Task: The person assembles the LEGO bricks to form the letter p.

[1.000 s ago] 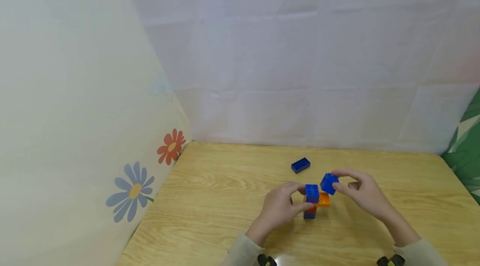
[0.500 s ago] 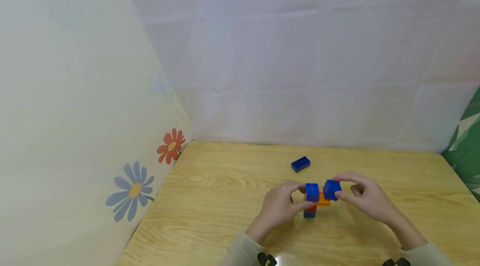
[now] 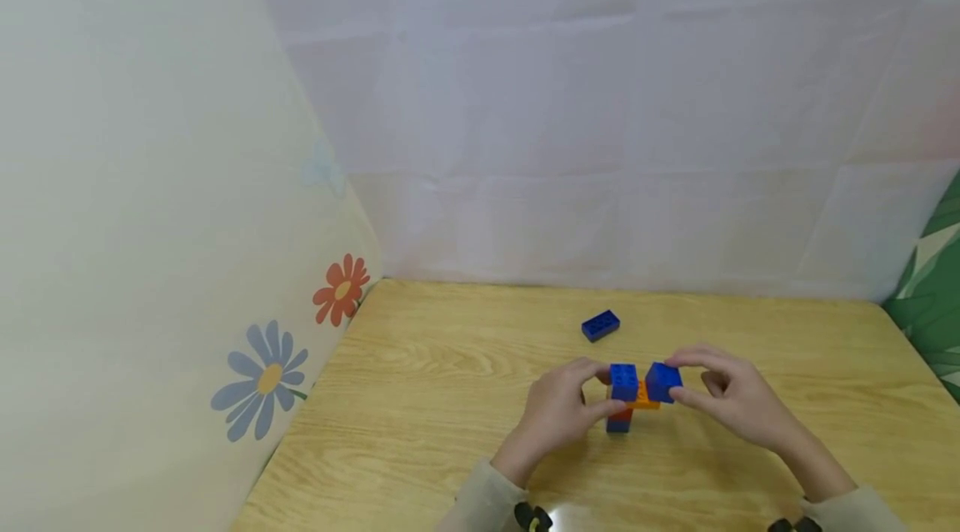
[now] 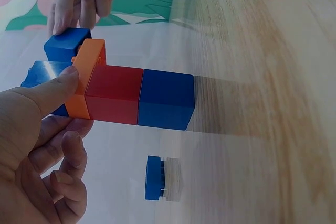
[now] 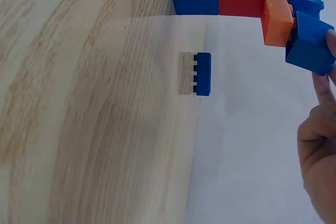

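Observation:
A stack of toy building bricks stands on the table: a blue brick (image 4: pixel 167 99) at the bottom, a red brick (image 4: pixel 114 93) above it, a longer orange brick (image 5: pixel 276 17) across that, and an upper blue brick (image 3: pixel 624 382). My left hand (image 3: pixel 564 407) pinches the stack around its upper blue and orange bricks. My right hand (image 3: pixel 738 399) pinches another blue brick (image 3: pixel 663 383) between thumb and fingers. That brick sits tilted at the orange brick's overhanging right end, beside the upper blue brick. In the right wrist view it meets the orange brick's studs at an angle.
A dark blue brick (image 3: pixel 601 326) lies on the wooden table (image 3: pixel 420 365) behind the stack, its studs facing up. A pale cloth (image 3: pixel 525 140) hangs along the back edge. At the left rises a wall panel (image 3: pixel 150 182) with printed flowers.
My right hand has lowered its blue brick toward the orange brick's end and shifted slightly right, turning the brick. The left hand keeps its hold on the stack.

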`<state>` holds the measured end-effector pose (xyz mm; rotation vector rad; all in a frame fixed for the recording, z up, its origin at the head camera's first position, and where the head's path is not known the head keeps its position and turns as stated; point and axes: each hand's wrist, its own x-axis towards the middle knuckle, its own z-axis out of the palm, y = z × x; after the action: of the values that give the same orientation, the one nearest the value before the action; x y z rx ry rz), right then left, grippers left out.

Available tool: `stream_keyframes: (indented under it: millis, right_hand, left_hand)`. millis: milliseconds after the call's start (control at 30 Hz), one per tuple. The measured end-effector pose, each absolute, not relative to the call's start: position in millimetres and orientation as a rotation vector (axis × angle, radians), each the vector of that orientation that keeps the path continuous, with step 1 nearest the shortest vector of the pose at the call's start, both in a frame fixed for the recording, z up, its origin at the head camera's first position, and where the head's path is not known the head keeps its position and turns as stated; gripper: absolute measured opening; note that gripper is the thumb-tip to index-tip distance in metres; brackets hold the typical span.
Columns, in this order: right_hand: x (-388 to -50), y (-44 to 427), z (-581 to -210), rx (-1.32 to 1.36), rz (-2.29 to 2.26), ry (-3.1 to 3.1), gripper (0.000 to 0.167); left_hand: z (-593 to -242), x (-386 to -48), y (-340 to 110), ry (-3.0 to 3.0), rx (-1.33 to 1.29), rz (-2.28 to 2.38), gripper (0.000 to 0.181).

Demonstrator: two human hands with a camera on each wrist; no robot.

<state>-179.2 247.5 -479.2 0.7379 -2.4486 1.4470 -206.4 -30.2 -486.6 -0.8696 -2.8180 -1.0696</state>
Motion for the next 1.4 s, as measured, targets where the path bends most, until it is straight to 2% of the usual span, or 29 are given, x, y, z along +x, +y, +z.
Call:
stream_keyframes:
  millis: [367, 867, 1133, 1400]
  right_hand:
    - [-182.4, 244.1, -474.1, 0.906, 1.225, -2.389, 0.041]
    - [-183.3, 243.7, -468.0, 0.894, 1.097, -2.462, 0.036]
    - [-183.2, 245.1, -471.6, 0.931, 1.237, -2.4, 0.04]
    - [-193.0, 247.3, -472.4, 0.792, 1.467, -2.444, 0.029]
  left_hand:
    - [-485.1, -207.1, -29.7, -2.821, -0.868, -1.045, 0.04]
    - [-485.7, -207.1, -28.9, -2.808, -0.881, -1.038, 0.039]
    - [-486.4, -206.5, -28.3, -2.81, -0.886, -1.043, 0.039]
    - [-485.9, -206.6, -28.2, -2.799, -0.881, -1.039, 0.039]
